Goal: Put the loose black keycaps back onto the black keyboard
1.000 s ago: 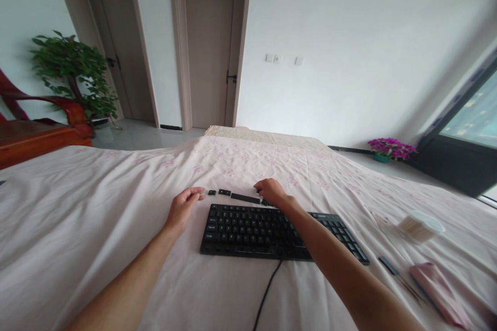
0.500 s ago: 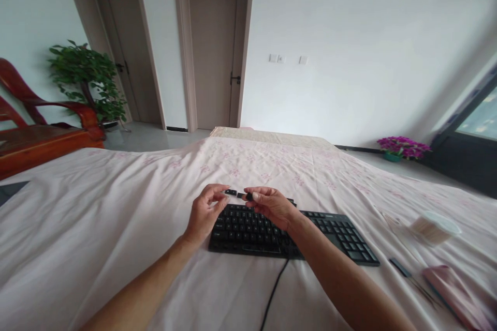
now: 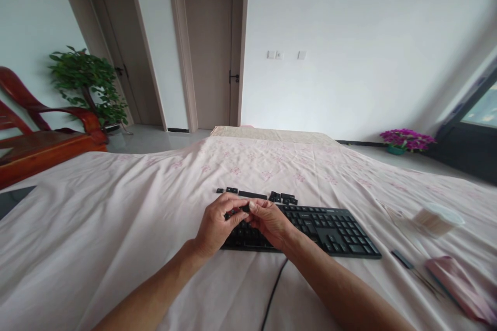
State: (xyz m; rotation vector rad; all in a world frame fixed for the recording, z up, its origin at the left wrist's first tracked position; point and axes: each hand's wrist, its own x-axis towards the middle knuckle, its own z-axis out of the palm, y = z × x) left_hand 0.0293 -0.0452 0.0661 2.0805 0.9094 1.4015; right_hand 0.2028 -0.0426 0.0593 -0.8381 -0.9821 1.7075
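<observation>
A black keyboard (image 3: 322,225) lies on a pale pink floral cloth (image 3: 116,217), its cable (image 3: 272,295) running toward me. Several loose black keycaps (image 3: 254,195) lie in a row just behind it. My left hand (image 3: 215,225) and my right hand (image 3: 269,222) meet over the keyboard's left end, fingertips pinched together on a small black keycap (image 3: 244,208). Both hands hover close above the keys and hide that part of the board.
At the right lie a clear tub of cotton swabs (image 3: 437,220), a thin black tool (image 3: 413,266) and a pink pouch (image 3: 458,287). A red wooden chair (image 3: 42,134) and a green plant (image 3: 91,83) stand at the left. Purple flowers (image 3: 406,140) sit by the far wall.
Both hands drew back from the row of loose keycaps toward me and came together over the keyboard's left end, the right one carrying a small keycap.
</observation>
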